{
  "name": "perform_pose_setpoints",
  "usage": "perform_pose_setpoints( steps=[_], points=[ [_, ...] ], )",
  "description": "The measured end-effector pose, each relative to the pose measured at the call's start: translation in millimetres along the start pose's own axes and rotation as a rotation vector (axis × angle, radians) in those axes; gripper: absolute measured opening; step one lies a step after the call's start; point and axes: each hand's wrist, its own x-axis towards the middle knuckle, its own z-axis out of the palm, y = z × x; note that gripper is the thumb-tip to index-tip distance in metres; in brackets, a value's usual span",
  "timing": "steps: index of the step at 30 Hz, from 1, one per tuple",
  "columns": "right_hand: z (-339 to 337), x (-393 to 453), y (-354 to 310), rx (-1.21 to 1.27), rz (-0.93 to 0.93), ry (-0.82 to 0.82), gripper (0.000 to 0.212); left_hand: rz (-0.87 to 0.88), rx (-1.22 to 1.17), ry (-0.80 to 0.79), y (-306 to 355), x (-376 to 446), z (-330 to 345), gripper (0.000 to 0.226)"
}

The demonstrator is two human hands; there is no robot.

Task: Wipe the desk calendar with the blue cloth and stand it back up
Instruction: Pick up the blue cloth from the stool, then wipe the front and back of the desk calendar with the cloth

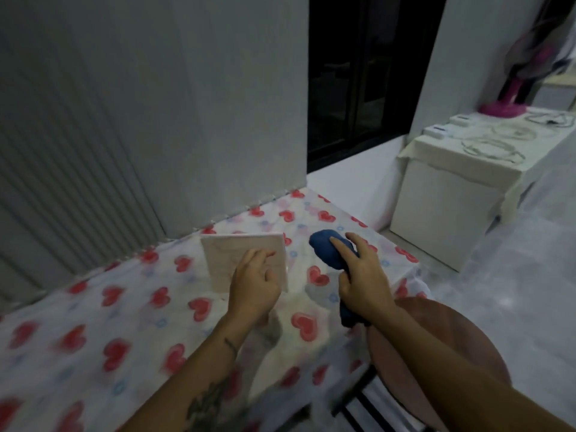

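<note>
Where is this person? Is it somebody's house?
Probably yes, a room in a home. There's a table under a heart-print tablecloth, a pink fan on a white cabinet, and a dark window. The left hand holds a desk calendar; the right hand holds a blue cloth.

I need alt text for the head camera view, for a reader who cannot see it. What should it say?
A person's left hand holds a pale desk calendar upright on a table with a heart-print tablecloth, while the right hand grips a bunched blue cloth beside it, not touching it. The picture is dim and blurred.
</note>
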Motion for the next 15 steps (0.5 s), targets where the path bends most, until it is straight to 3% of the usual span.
perform_pose_setpoints(
  steps=[8, 15],
  points=[
    [56, 43, -67, 0.008, 0.044, 0.118, 0.065, 0.073, -0.053, 0.161, -94, 49, -58, 0.032],
    [99, 45, -100, -0.001, 0.121, 0.137, 0.065, -0.068, -0.179, 0.057, -153, 96, -63, 0.023]
  ],
)
